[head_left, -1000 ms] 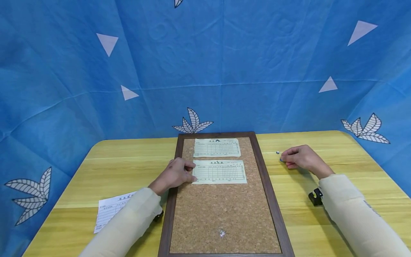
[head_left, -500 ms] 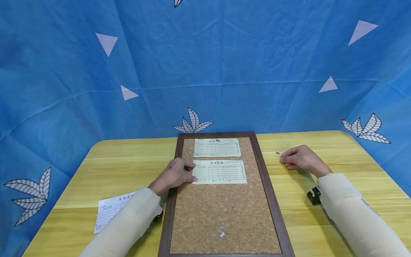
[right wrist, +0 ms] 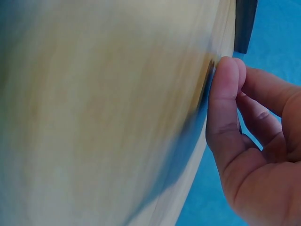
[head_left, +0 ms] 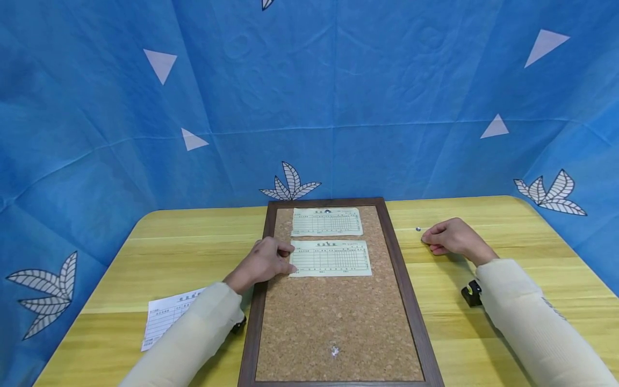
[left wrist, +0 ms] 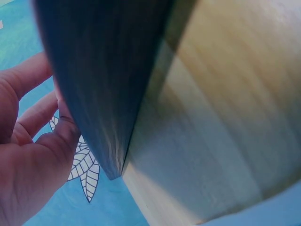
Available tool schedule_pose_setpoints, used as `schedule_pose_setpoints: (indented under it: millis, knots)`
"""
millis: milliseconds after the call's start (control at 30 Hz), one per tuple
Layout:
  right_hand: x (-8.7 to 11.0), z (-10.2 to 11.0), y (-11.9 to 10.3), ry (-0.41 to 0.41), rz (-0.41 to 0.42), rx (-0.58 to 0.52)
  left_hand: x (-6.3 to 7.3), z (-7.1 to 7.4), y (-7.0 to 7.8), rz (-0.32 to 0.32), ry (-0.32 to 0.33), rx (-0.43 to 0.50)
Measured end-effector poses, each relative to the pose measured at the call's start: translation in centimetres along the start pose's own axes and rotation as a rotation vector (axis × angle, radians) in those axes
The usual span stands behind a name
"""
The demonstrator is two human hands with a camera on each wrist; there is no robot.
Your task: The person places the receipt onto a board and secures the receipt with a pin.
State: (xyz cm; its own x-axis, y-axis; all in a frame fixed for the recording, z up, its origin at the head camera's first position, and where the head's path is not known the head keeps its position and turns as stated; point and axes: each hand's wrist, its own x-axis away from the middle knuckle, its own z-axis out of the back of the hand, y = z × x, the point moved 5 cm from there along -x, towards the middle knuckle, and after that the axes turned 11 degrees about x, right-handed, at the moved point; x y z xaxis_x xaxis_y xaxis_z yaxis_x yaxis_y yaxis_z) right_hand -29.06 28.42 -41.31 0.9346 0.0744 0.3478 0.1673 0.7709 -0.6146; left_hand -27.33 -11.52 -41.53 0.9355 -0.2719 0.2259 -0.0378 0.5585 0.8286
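Note:
On the cork board [head_left: 338, 322] lie two pale green receipt slips. My left hand [head_left: 265, 260] rests fingertips and thumb on the left edge of the lower slip [head_left: 331, 259]. The upper slip [head_left: 326, 222] has a small dark pin at its top edge. To the right of the board, my right hand [head_left: 454, 237] is low over the table with thumb and index finger [right wrist: 225, 77] pressed together. A thumbtack sits in that pinch, hidden by the fingertips. Another silvery thumbtack [head_left: 418, 229] lies just beyond them on the table.
The board has a dark wooden frame [head_left: 411, 301], which fills much of the left wrist view. A white receipt slip [head_left: 164, 317] lies left, partly under the left sleeve. Near the board's bottom is a small silvery patch [head_left: 335, 351]. A blue curtain [head_left: 309, 107] hangs behind the table.
The right hand's fingertips have closed over the thumbtack that showed at them a second ago, and the right wrist has shifted slightly left. The left hand and slips have stayed put.

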Motion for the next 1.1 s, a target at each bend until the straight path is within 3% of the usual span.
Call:
schedule_pose_setpoints:
  millis: [1100]
  knots:
    - [0.1,-0.5,-1.8,-0.015,0.049,-0.072,0.2,0.1,0.2,0.01,-0.001,0.004]
